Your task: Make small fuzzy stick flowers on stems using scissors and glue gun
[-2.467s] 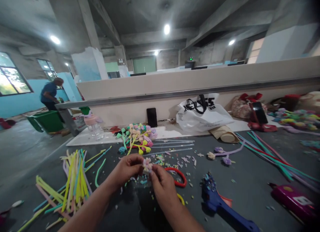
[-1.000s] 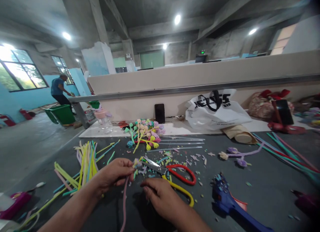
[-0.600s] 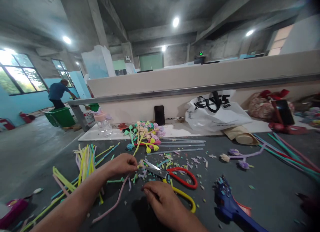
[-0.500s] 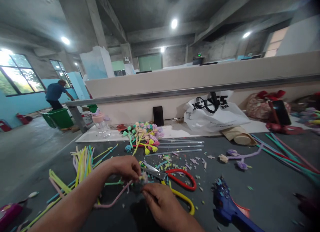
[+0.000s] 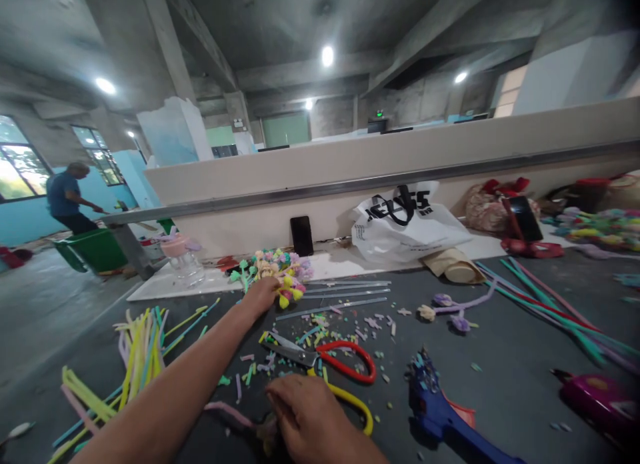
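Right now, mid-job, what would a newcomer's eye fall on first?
Probably the red-and-yellow scissors, just beyond the right hand on the dark tabletop. Next, the colourful fuzzy bunch farther back, with the left hand at it, then the white bag to its right.

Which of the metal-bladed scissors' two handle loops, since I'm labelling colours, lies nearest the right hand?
The curved yellow, plastic-looking loop, partly hidden behind the bare right hand; the curved red loop lies farther from that hand, in full view.
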Motion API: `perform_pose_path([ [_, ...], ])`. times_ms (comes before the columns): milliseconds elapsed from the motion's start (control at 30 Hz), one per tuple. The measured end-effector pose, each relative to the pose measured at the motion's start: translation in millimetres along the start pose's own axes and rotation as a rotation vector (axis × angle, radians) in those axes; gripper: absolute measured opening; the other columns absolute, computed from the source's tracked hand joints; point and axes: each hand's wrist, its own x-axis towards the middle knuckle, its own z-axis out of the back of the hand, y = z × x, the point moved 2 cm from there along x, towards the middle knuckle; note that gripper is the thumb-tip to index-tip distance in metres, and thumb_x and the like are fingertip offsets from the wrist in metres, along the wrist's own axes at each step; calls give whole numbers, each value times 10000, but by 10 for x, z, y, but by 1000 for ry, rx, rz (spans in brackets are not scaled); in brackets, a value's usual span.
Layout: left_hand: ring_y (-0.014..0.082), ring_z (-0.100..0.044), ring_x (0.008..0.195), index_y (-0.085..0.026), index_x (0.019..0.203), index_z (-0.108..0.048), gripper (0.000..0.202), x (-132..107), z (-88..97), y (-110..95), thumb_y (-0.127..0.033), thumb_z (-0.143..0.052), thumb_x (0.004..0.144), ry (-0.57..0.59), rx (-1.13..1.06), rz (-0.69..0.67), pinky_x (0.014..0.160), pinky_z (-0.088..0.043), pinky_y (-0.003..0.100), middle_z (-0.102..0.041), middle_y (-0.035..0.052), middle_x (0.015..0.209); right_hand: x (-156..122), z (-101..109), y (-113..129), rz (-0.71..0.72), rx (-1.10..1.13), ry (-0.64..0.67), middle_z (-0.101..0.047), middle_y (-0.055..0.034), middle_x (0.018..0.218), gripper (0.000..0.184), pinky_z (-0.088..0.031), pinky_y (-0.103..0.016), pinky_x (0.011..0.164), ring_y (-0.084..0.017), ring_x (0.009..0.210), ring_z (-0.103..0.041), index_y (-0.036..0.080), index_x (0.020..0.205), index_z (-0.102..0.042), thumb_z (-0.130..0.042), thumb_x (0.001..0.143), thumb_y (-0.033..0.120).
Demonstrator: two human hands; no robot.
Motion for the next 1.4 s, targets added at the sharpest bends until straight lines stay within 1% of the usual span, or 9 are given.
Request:
perform_pose_path([
  [200, 129, -585, 705, -125, 1003, -551, 255, 34, 505, -142, -319, -501, 845, -238, -375, -11, 610, -498, 290, -601, 43, 910, 4, 2, 14, -9, -3, 5, -643, 4, 714, 168, -303, -209, 530, -117, 625, -546, 213, 729, -548, -416, 774, 118],
  [367, 10, -372, 370, -115, 793, -571, 357, -276, 759, -419, -449, -635, 685, -275, -717, -64, 355, -276, 157, -605, -11, 656, 0, 25, 4, -21, 82, -28, -659, -22, 757, 200, -358, -199, 596, -133, 690, -579, 206, 801, -594, -407, 805, 135],
  [533, 2, -296, 315, -109, 612, -560, 335, -941, 438, -582, -424, -627, 702, -65, -906, 43, 322, -202, 145, -471, -55, 438, 40, 42, -74, -111, 222, -208, -648, -35, 738, 208, -389, -211, 622, -142, 684, -579, 191, 817, -615, -407, 836, 186],
  [667, 37, -441, 421, -133, 641, -540, 244, -1435, 105, -615, -337, -666, 688, 3, -1034, 141, 429, -345, 140, -532, -35, 487, 86, 95, -170, -285, 370, -400, -557, -4, 594, 245, -377, -219, 549, -132, 568, -520, 170, 715, -579, -400, 853, 266],
  [767, 56, -498, 481, -145, 691, -567, 210, -1647, -35, -601, -296, -708, 651, 12, -1199, 242, 486, -385, 148, -577, -25, 527, 91, 119, -197, -356, 510, -444, -477, 27, 534, 247, -349, -206, 486, -115, 512, -457, 175, 672, -537, -421, 846, 305],
  [967, 79, -530, 549, -135, 775, -635, 238, -1733, -117, -520, -238, -755, 596, -11, -1323, 246, 535, -418, 178, -610, 1, 629, 60, 100, -161, -342, 634, -425, -478, 26, 579, 205, -330, -198, 444, -97, 490, -416, 167, 772, -563, -464, 840, 334],
  [1100, 60, -482, 519, -125, 762, -658, 218, -1723, -160, -442, -219, -755, 591, 27, -1393, 173, 499, -376, 164, -585, -3, 620, 42, 119, -113, -265, 569, -399, -531, 3, 644, 181, -382, -213, 503, -119, 557, -484, 171, 868, -586, -465, 844, 304],
  [1233, 53, -438, 488, -122, 763, -679, 244, -1734, -197, -371, -237, -768, 568, 33, -1388, 226, 470, -341, 168, -569, -1, 602, 21, 140, -57, -235, 497, -344, -542, -5, 635, 188, -405, -223, 526, -138, 596, -520, 181, 913, -608, -464, 845, 282],
  [1400, 53, -427, 470, -139, 664, -669, 222, -1756, -197, -349, -252, -790, 517, -121, -1323, 273, 456, -332, 164, -541, -31, 518, -12, 79, -65, -287, 625, -342, -522, 2, 635, 231, -402, -213, 483, -126, 556, -495, 191, 1000, -578, -476, 841, 325],
])
